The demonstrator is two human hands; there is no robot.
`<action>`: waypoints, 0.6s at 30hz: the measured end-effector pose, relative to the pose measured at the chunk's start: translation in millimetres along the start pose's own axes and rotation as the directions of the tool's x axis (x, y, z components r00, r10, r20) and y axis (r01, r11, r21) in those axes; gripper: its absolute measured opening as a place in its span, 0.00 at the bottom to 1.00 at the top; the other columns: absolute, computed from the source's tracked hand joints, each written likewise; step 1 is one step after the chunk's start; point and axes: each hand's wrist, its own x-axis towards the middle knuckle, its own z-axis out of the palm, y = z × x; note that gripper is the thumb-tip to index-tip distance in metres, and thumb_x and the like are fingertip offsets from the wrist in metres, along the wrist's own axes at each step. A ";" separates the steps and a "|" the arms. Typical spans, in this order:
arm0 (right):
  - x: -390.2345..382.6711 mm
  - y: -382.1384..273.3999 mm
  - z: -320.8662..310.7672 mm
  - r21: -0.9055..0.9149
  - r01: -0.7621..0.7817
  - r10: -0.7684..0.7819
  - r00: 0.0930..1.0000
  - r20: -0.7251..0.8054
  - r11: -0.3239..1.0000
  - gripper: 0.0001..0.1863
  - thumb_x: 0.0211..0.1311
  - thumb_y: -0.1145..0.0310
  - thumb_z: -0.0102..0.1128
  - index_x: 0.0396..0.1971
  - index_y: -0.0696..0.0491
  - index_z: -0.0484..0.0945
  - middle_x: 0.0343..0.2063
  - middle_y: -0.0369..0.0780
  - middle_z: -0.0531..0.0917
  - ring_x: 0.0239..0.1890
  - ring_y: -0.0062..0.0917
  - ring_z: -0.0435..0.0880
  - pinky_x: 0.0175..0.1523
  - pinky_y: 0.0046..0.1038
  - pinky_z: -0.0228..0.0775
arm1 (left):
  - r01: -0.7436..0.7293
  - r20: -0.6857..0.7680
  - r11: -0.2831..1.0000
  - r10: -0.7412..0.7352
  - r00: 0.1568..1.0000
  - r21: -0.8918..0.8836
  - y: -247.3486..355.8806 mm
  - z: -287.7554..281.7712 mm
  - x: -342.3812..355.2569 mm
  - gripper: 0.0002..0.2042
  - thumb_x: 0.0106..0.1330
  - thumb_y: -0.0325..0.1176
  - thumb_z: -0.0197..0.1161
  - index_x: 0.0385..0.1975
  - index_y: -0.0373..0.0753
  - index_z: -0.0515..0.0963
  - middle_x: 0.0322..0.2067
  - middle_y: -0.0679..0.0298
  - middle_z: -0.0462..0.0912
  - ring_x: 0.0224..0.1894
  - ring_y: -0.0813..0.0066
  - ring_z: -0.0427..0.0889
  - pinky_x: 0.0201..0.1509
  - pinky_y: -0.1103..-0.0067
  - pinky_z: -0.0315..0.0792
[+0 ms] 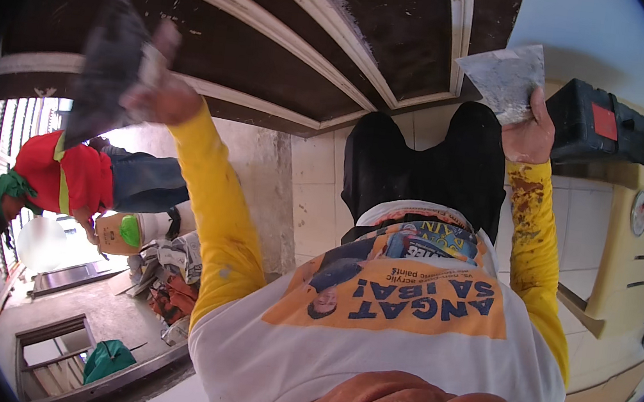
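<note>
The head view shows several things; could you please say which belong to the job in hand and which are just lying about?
Seemingly in use:
broad dark blade, in the left hand
pale-smeared blade, in the right hand
brown panelled surface

Seemingly lying about:
black case with red panels
beige plastic furniture
green bundle

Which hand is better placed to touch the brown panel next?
Probably the left hand: its flat blade, though blurred, appears mostly in front of the brown panel. The right hand holds a smeared blade by the panel's edge, partly in front of the blue wall.
</note>
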 end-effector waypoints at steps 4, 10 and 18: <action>-20.9 -27.2 -10.3 0.035 -0.009 0.005 0.996 0.095 0.999 0.21 0.72 0.58 0.43 0.58 0.54 0.68 0.57 0.41 0.75 0.59 0.34 0.74 0.59 0.41 0.68 | -0.131 -0.364 0.893 -0.039 0.931 -0.431 -57.2 46.5 90.8 0.33 0.71 0.55 0.45 0.58 0.26 0.58 0.33 0.45 0.79 0.30 0.61 0.83 0.33 0.75 0.83; -126.5 -86.2 -77.0 -0.052 0.128 -0.126 0.991 0.045 0.990 0.18 0.72 0.57 0.43 0.48 0.55 0.73 0.39 0.42 0.82 0.37 0.29 0.80 0.40 0.29 0.74 | 0.186 -0.489 0.831 -0.473 0.733 -0.525 -62.8 94.8 100.3 0.33 0.72 0.59 0.39 0.51 0.26 0.64 0.28 0.52 0.77 0.21 0.72 0.80 0.21 0.84 0.77; -214.1 -100.8 -8.4 -0.193 0.439 -0.477 0.840 -0.257 0.877 0.19 0.68 0.60 0.49 0.51 0.58 0.72 0.46 0.43 0.79 0.39 0.32 0.74 0.36 0.28 0.71 | 0.100 -0.389 0.664 -0.545 0.743 -0.741 -145.1 103.9 96.8 0.34 0.70 0.59 0.44 0.51 0.24 0.62 0.25 0.52 0.76 0.19 0.73 0.78 0.26 0.83 0.79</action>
